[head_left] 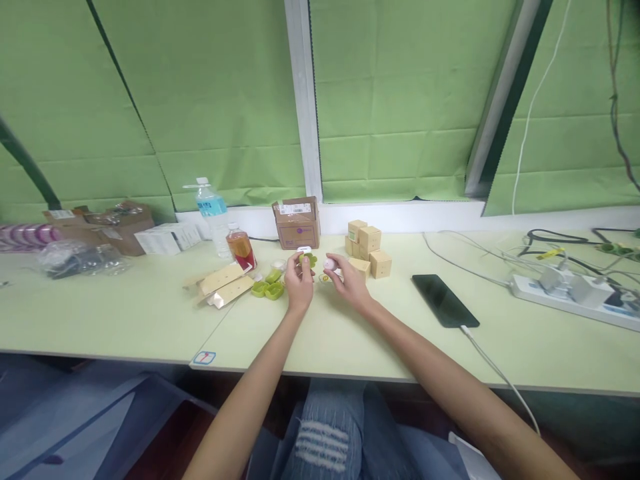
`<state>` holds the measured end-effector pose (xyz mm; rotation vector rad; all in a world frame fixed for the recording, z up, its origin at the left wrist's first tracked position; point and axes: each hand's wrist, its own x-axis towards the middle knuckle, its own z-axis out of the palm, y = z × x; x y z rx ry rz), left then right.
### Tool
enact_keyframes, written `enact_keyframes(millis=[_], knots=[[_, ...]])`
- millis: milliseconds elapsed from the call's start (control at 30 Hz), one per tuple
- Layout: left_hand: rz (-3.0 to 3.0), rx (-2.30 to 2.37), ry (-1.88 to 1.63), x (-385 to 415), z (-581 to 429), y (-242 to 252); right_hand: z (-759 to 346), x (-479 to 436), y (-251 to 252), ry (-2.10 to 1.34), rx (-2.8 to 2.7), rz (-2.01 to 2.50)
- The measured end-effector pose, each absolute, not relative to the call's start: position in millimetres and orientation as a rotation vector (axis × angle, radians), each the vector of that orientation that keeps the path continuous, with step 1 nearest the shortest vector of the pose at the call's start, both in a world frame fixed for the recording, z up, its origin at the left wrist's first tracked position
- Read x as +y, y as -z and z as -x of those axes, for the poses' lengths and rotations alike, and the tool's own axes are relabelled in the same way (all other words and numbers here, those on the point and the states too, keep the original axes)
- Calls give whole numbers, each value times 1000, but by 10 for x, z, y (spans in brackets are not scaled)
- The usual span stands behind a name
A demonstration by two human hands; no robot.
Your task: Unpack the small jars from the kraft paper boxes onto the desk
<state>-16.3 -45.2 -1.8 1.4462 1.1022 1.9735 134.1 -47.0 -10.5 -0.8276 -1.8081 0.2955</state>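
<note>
My left hand [300,281] is closed on a small green flower-shaped piece [311,259], held just above the table. In my right hand [347,280], thumb and fingers pinch a small round white piece [329,264]. The two pieces are close together but apart. Left of my left hand lie several green flower-shaped pieces [273,291] on the table. A small clear and yellow item [325,279] lies beneath my right hand, too small to make out. Small tan boxes [369,239] are stacked just beyond my right hand, and one lies partly behind it.
Flattened tan cartons [227,283], a tea-coloured bottle [241,247] and a water bottle [214,217] stand or lie to the left. A brown cardboard box [297,225] is at the back. On the right are a black phone [445,301] on a cable and a power strip [575,300].
</note>
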Motion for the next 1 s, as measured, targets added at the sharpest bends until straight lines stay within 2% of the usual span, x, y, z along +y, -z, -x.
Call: enact_keyframes(millis=[467, 733, 1000], knots=[[-1490, 1110, -1908, -414, 187, 84, -1337, -425, 238, -308, -2028, 953], [-1539, 947, -1724, -528, 88, 38, -1439, -484, 46, -92, -1946, 770], [-1448, 880, -1666, -558, 56, 5, -1443, -472, 50, -210, -1874, 748]])
